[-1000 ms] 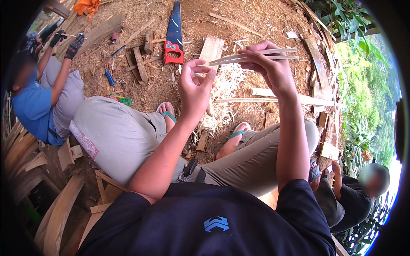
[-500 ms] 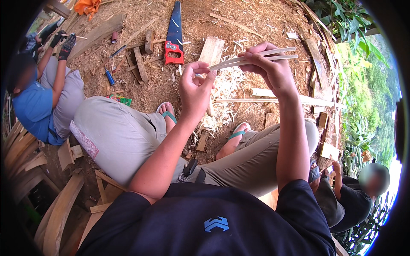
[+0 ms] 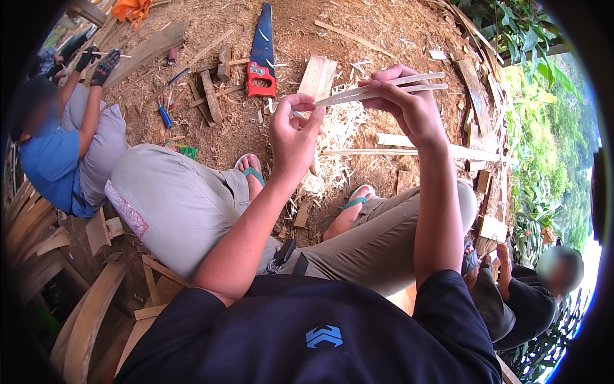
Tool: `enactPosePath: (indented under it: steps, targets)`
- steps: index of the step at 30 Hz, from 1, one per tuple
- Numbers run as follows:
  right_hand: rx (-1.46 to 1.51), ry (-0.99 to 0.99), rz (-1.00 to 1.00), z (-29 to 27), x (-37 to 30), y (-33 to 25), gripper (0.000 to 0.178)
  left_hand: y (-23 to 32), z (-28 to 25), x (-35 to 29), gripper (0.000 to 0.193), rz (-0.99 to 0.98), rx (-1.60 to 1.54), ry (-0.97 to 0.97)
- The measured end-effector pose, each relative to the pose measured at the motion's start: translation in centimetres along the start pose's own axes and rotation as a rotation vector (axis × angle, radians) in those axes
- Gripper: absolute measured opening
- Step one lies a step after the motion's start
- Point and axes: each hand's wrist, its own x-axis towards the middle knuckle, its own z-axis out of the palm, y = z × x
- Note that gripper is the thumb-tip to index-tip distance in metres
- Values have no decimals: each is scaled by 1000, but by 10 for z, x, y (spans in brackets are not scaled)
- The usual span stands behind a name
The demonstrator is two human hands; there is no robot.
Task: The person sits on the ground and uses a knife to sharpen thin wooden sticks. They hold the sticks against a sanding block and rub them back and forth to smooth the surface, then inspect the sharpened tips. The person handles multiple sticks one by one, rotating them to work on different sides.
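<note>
From my distant place I see wide brown earth ground [image 3: 297, 38], scattered with pale wood shavings, outdoors, with green leafy plants [image 3: 543, 128] along the right side. One co-worker in a blue shirt [image 3: 51, 160] is at the left, another in a dark shirt [image 3: 537, 301] at the lower right. A blue-bladed handsaw with red handle [image 3: 261, 54] lies on the ground, beyond the left hand [image 3: 291, 128]. The right hand [image 3: 409, 105] pinches two slim, pale wooden sticks [image 3: 345, 96] between thumb and fingers; the left thumb and forefinger pinch their left end, where they meet. Their right ends stand apart, past the right hand.
</note>
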Motion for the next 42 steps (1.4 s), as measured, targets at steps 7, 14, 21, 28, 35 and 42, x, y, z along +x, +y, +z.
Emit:
enactPosePath:
  steps: [7, 14, 21, 28, 35, 42]
  targets:
    - [31, -25, 8, 0, 0, 1, 20, 2, 1, -2, 24, 13, -38, -54]
    - [1, -5, 8, 0, 1, 0, 23, 10, 3, -6, 29, 65, -104, -155]
    - [-39, 31, 1, -1, 3, 2, 25, 8, 2, -6, 31, 30, -89, -147]
    - [-48, 26, 15, 1, 3, 2, 22, 9, 2, -4, 32, 6, -114, -139]
    - [8, 5, 43, -2, 3, 2, 19, 14, 5, -7, 31, 6, -85, -93]
    - [69, 4, 89, -4, 5, -1, 18, 14, 4, -6, 31, -17, -91, -102]
